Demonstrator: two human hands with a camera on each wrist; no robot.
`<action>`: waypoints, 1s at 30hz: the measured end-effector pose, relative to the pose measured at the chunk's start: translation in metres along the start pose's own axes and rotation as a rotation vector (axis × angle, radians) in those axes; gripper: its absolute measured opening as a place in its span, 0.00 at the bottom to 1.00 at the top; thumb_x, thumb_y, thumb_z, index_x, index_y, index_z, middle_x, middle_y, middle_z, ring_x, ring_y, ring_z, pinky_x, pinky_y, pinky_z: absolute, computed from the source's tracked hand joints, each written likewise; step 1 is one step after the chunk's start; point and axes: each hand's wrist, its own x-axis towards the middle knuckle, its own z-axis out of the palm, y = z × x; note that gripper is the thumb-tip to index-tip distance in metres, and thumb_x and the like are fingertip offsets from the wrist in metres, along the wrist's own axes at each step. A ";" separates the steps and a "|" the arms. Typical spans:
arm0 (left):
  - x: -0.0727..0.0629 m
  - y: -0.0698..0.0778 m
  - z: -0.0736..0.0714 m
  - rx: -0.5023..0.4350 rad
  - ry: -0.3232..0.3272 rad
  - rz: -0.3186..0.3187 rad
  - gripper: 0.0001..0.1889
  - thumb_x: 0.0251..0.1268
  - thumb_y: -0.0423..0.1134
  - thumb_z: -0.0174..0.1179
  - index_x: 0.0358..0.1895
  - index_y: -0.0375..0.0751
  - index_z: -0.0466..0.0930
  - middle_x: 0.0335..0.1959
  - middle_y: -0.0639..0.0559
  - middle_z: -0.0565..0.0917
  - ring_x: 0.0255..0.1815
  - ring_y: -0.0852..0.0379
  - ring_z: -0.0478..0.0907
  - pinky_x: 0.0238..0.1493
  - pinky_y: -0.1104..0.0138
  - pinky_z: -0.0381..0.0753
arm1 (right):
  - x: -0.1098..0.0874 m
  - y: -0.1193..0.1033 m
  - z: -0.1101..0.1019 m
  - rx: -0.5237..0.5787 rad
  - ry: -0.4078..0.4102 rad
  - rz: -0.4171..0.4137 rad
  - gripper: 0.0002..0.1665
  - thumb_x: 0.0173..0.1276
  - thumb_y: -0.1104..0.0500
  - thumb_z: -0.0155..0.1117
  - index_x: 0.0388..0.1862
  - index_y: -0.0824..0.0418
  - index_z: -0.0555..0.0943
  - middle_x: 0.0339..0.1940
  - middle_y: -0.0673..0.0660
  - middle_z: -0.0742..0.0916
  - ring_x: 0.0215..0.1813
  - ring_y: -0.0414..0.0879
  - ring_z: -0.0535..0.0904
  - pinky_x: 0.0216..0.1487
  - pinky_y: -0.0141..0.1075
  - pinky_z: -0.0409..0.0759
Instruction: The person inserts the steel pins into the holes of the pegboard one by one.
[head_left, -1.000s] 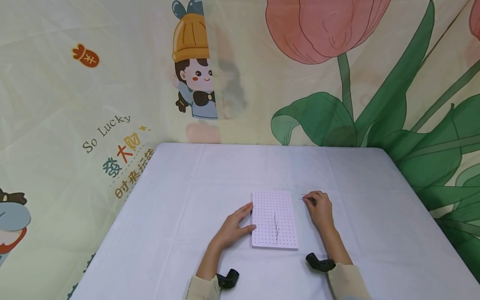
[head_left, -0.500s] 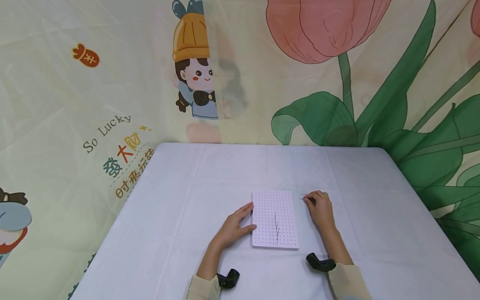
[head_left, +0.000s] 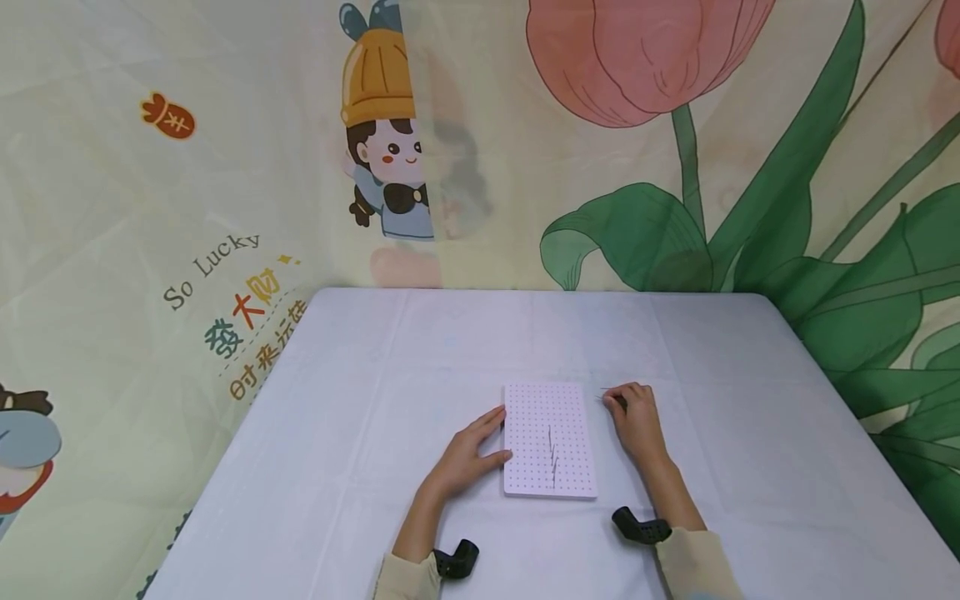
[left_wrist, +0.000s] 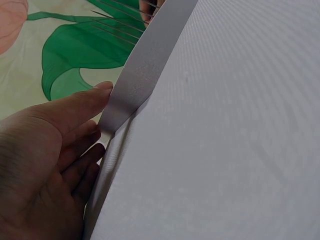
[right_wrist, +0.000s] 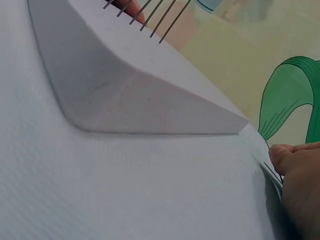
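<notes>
A white pegboard (head_left: pixel 528 433) with rows of small holes lies on the table, long side away from me. Several thin metal pins (head_left: pixel 552 458) stand upright in a row in it. At the board's left edge, my left hand (head_left: pixel 461 458) rests with extended fingertips and thumb touching the side; the left wrist view shows the thumb (left_wrist: pixel 82 106) on that side wall. Right of the board, my right hand (head_left: pixel 637 421) is low over the table, thumb and forefinger pinching a thin metal pin (head_left: pixel 599 397). Another thin pin (head_left: pixel 605 388) lies by the fingertips, partly hidden.
White cloth covers the table (head_left: pixel 390 375), with a printed curtain (head_left: pixel 487 150) hanging behind its far edge. A black wrist camera (head_left: pixel 456 558) sits on the left wrist and another black camera (head_left: pixel 640 525) on the right.
My right hand has shifted slightly left, so less of the pins shows beyond its fingertips. The left hand and pegboard stay in place; the head view has tilted a little.
</notes>
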 end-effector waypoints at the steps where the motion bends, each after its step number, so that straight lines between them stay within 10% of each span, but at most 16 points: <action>1: 0.000 0.000 0.000 -0.003 0.000 0.002 0.36 0.60 0.50 0.60 0.69 0.44 0.58 0.71 0.57 0.57 0.71 0.54 0.52 0.68 0.56 0.54 | 0.000 -0.001 0.001 0.008 0.001 -0.002 0.05 0.61 0.64 0.64 0.32 0.66 0.80 0.33 0.59 0.81 0.41 0.52 0.70 0.43 0.43 0.70; 8: 0.000 -0.001 0.001 -0.006 -0.005 0.006 0.36 0.60 0.49 0.60 0.70 0.44 0.58 0.71 0.56 0.57 0.71 0.54 0.51 0.68 0.56 0.54 | -0.005 -0.012 0.001 0.175 0.002 0.007 0.07 0.65 0.61 0.60 0.37 0.65 0.79 0.33 0.55 0.82 0.37 0.45 0.74 0.37 0.29 0.72; 20: -0.001 0.001 -0.002 -0.002 -0.008 -0.008 0.36 0.60 0.50 0.60 0.70 0.44 0.58 0.71 0.55 0.57 0.71 0.53 0.52 0.68 0.56 0.53 | -0.010 -0.058 0.011 0.877 -0.119 0.239 0.13 0.67 0.65 0.56 0.39 0.79 0.74 0.28 0.62 0.79 0.29 0.46 0.76 0.30 0.29 0.78; 30: -0.001 0.000 -0.003 -0.008 -0.003 0.014 0.36 0.61 0.51 0.59 0.69 0.43 0.58 0.71 0.54 0.57 0.71 0.52 0.52 0.68 0.55 0.54 | -0.015 -0.067 0.015 0.927 -0.160 0.104 0.07 0.58 0.76 0.61 0.35 0.77 0.74 0.29 0.58 0.82 0.32 0.44 0.80 0.34 0.31 0.82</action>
